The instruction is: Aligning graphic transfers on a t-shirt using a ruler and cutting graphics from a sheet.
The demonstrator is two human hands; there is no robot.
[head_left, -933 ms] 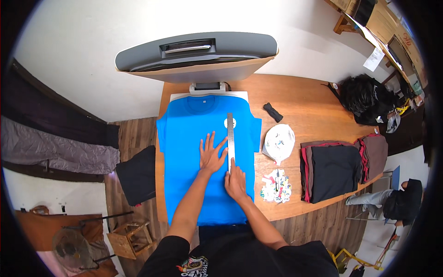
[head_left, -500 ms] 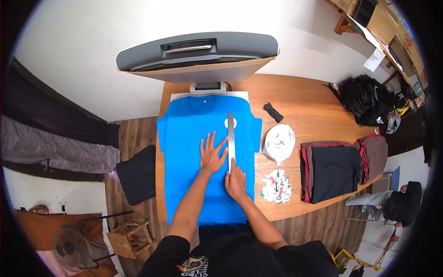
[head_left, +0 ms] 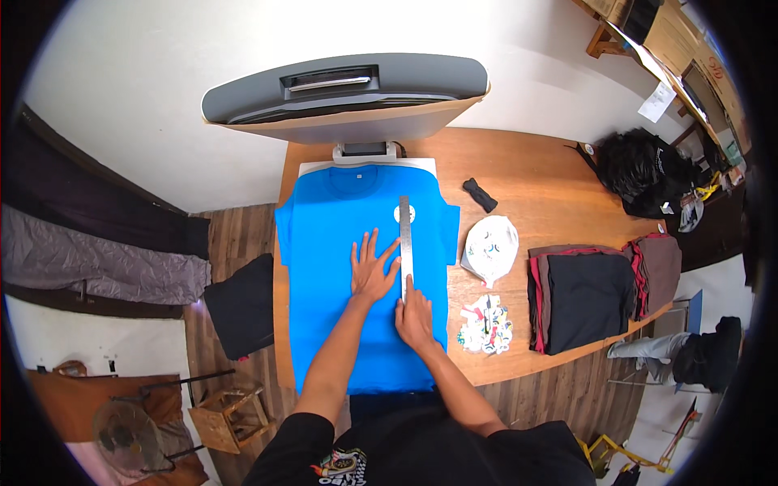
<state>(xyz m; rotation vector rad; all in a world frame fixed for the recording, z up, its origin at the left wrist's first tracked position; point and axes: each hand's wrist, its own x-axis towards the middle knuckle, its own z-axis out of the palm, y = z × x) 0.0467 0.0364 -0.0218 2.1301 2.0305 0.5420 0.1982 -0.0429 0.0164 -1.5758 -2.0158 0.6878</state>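
A bright blue T-shirt [head_left: 324, 211] lies spread flat on the bed of an opened heat press [head_left: 348, 93], its collar toward the machine. A metal ruler [head_left: 406, 231] runs lengthwise on the shirt's right side, its far end covering part of a small round white patch [head_left: 411, 214]. My left hand [head_left: 371, 271] rests palm-down on the fabric with fingers spread, its index fingertip and thumb beside the ruler's left edge. My right hand [head_left: 415, 316] grips the ruler's near end, index finger stretched along it.
Right of the shirt, a white bag [head_left: 491, 247], a heap of small cut stickers or transfers [head_left: 486, 326] and a black cloth bundle [head_left: 480, 195] sit on the wooden table [head_left: 535, 178]. Folded dark garments [head_left: 587, 300] are farther right. A wooden stool [head_left: 229, 417] stands lower left; a person [head_left: 701, 356] is at far right.
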